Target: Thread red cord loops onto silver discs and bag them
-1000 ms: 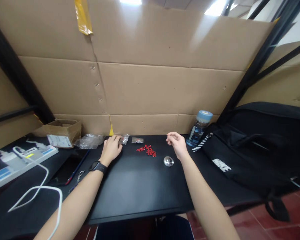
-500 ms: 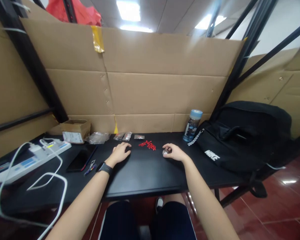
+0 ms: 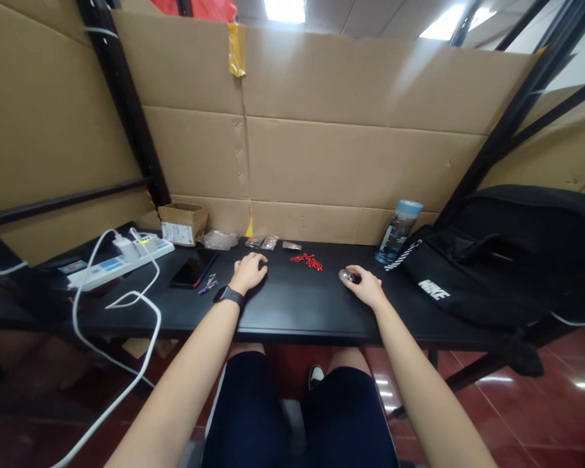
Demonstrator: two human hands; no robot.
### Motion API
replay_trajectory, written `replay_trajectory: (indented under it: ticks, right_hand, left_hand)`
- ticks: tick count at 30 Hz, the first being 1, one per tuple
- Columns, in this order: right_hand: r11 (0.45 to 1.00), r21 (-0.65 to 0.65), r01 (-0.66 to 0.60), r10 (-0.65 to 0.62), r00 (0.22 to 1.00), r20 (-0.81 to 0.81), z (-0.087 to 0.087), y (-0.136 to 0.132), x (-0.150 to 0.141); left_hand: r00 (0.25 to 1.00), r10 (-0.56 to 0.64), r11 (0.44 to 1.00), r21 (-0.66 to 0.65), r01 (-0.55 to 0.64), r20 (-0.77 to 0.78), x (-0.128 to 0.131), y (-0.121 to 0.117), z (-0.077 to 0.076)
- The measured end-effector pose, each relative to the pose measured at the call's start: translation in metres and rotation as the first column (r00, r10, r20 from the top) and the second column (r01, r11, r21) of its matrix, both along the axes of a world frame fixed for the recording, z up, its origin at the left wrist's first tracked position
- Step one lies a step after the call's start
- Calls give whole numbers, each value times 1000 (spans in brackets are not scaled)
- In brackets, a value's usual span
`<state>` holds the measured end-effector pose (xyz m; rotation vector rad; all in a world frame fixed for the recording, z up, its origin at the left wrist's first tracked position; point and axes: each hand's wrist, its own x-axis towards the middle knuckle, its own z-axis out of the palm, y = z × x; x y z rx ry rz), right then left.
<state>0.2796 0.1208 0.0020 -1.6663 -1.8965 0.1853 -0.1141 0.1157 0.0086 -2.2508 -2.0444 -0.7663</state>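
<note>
My right hand (image 3: 366, 285) has its thumb and fingers around a small clear, rounded object (image 3: 346, 275) at the right of the black table. The object looks like glass or clear plastic; its exact kind I cannot make out. My left hand (image 3: 248, 272), with a dark watch on the wrist, rests on the tabletop. Its fingers are loosely bent, apart from the thumb, with nothing in them. Between and beyond the hands lies a tangled bunch of red cords (image 3: 308, 260). Several small clear packets (image 3: 269, 242) lie behind it, near the cardboard wall.
At left are a phone (image 3: 193, 269), a keyring (image 3: 208, 284), a white power strip (image 3: 121, 263) with cables, a crumpled plastic bag (image 3: 219, 240) and an open cardboard box (image 3: 182, 224). A water bottle (image 3: 398, 232) and black backpack (image 3: 511, 260) stand at right.
The view has tilted down and turned left, so everything sits further right and higher. My left fingers have bent a little more. The clear object stays at my right fingertips.
</note>
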Motion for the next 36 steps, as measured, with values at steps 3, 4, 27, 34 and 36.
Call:
replay_trajectory:
  ticks: [3, 4, 27, 34, 36]
  right_hand:
    - [1000, -10, -2, 2, 1000, -21, 0, 1, 2]
    - [1000, -13, -4, 3, 1000, -27, 0, 1, 2]
    - [997, 53, 49, -46, 997, -58, -2, 0, -2]
    - [992, 111, 68, -54, 990, -127, 5, -2, -1]
    - [995, 88, 41, -31, 994, -109, 5, -2, -2]
  left_hand:
    - [989, 140, 986, 95, -136, -38, -9, -3, 10]
    - [981, 189, 975, 129, -181, -54, -14, -1, 15]
    - [995, 17, 953, 301, 13, -96, -16, -4, 80]
    - [949, -32, 999, 9, 37, -313, 31, -17, 29]
    - [948, 33, 999, 17, -29, -316, 26, -19, 21]
